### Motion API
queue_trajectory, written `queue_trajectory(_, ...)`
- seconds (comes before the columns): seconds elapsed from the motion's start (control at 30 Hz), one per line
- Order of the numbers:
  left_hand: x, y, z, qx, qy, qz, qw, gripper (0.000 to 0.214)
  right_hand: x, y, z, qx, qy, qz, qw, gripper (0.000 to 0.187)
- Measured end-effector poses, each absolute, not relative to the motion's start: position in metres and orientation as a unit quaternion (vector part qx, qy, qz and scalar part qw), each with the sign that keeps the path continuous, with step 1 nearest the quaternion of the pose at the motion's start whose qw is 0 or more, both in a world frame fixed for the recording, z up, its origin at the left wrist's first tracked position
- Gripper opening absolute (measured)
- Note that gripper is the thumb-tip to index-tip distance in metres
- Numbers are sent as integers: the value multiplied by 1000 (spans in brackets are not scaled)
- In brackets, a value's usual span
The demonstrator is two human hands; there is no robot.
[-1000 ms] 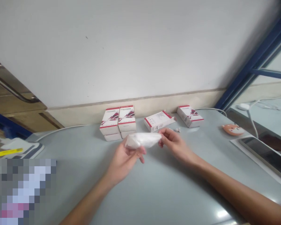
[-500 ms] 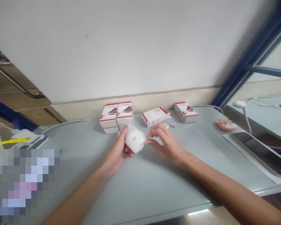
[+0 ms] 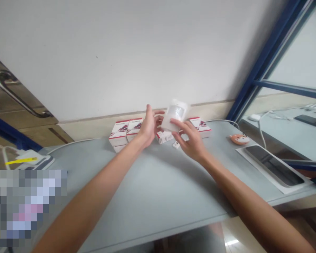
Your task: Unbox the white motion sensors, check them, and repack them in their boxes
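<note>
A white motion sensor (image 3: 173, 117) in a thin clear plastic bag is held up above the back of the table. My right hand (image 3: 191, 140) grips its lower right side, with the thumb below and the fingers across the front. Just left of the bag is my left hand (image 3: 149, 127), thumb pointing up and fingers spread. Its fingertips reach the bag's left edge; I cannot tell whether they touch it. Behind the hands lies a white and red carton (image 3: 164, 137), partly hidden. A small white piece (image 3: 176, 144) lies under my right hand.
Stacked red and white boxes (image 3: 119, 133) stand by the wall on the left, and another box (image 3: 204, 128) on the right. An orange animal-shaped object (image 3: 239, 139) and a dark phone-like slab (image 3: 275, 165) on white lie farther right. A power strip (image 3: 39, 159) is at left.
The bagged motion sensor has moved up and right, from my left hand to my right hand. My left hand has let go and its fingers have spread. The view has shifted slightly.
</note>
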State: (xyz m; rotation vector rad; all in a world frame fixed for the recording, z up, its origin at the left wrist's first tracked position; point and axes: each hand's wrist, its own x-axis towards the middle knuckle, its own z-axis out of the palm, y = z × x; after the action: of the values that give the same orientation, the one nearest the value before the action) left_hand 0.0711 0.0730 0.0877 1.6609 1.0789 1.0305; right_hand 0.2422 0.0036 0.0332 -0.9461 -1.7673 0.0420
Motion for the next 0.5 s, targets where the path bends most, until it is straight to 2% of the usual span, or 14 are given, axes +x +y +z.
queue_trajectory(0.07, 88, 86, 71, 757, 506, 367, 192, 85, 258, 17, 32, -430, -702, 7, 568, 41)
queue_trajectory(0.1, 94, 90, 61, 773, 510, 347, 152, 75, 265, 24, 30, -446, -686, 10, 575, 41)
queue_trajectory(0.17, 100, 96, 39, 798, 508, 307, 107, 66, 279, 36, 21, -476, -657, 34, 584, 41)
queue_trajectory(0.3, 92, 97, 18, 838, 492, 227, 59, 65, 294, 51, 0, -530, -615, 91, 576, 42)
queue_trajectory(0.5, 51, 57, 17, 853, 470, 225, -40, 69, 282, 44, 3, -512, -637, 123, 563, 37)
